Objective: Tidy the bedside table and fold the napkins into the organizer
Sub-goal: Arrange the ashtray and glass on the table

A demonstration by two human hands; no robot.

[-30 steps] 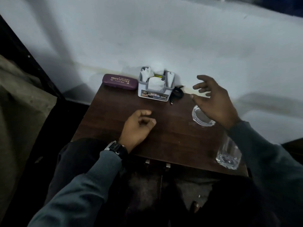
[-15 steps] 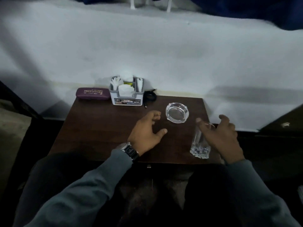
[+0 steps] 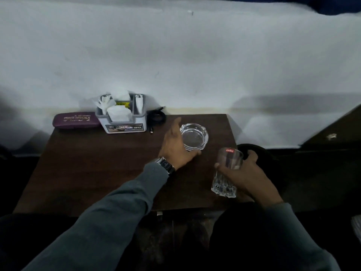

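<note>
We see the right hand [image 3: 248, 177], fingers clamped round the glass [image 3: 226, 173] at the worktop's [image 3: 97, 169] near right corner. The left hand [image 3: 174, 147] has its fingers spread apart against the ashtray [image 3: 195, 136], which sits just right of them; we cannot tell if they grip it. Beyond and left of those fingers, by the wall, stands the organizer [image 3: 125, 128] with white napkins [image 3: 118, 113] inside. A purple case [image 3: 75, 120] sits just beside it on the left, a black cable [image 3: 156, 117] on the right.
</note>
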